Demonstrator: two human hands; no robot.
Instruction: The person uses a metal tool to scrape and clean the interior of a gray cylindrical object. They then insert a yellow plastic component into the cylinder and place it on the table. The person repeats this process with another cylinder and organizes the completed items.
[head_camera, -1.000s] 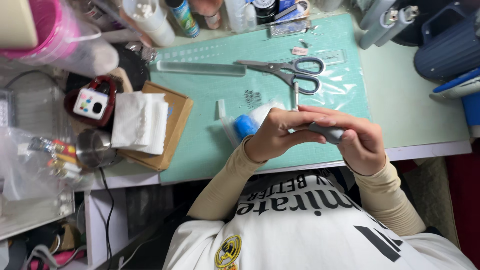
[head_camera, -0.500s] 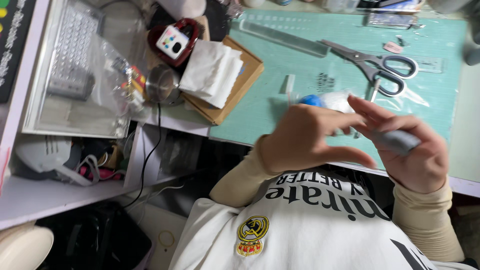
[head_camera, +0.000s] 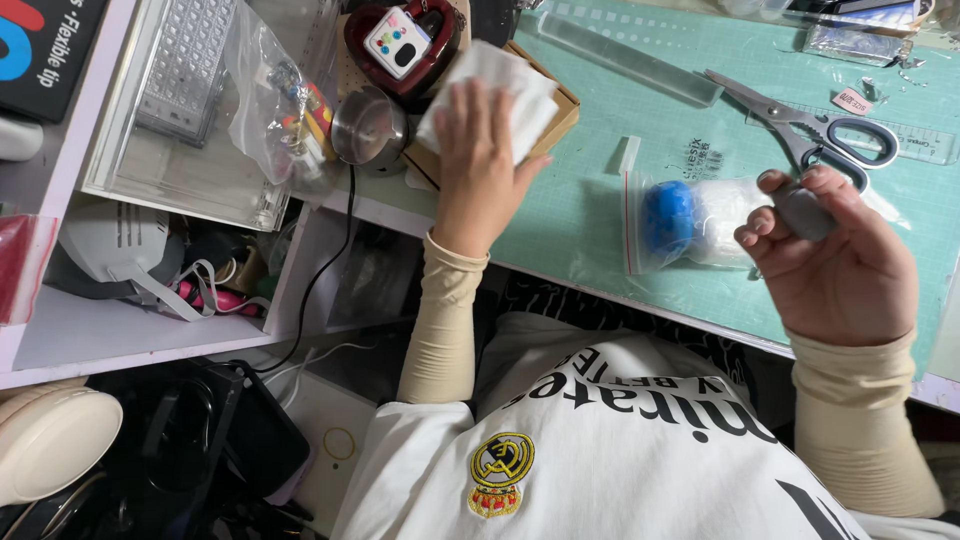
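We see the left hand (head_camera: 478, 165) flat on white tissue (head_camera: 490, 95) in a cardboard box (head_camera: 556, 100); the right hand (head_camera: 825, 260) grips a grey piece (head_camera: 803, 212) beside a clear bag (head_camera: 700, 215) holding a blue ball (head_camera: 668, 213).

1. Scissors (head_camera: 800, 125), grey handles, lying on the green cutting mat (head_camera: 600, 200).
2. Clear ruler (head_camera: 630, 60), near the mat's far edge.
3. Clear bag with a blue ball (head_camera: 668, 215), on the mat.
4. Small metal cup (head_camera: 368, 128), beside a red heart-shaped case (head_camera: 400, 40).
5. Black cable (head_camera: 320, 280), hanging off the desk edge.
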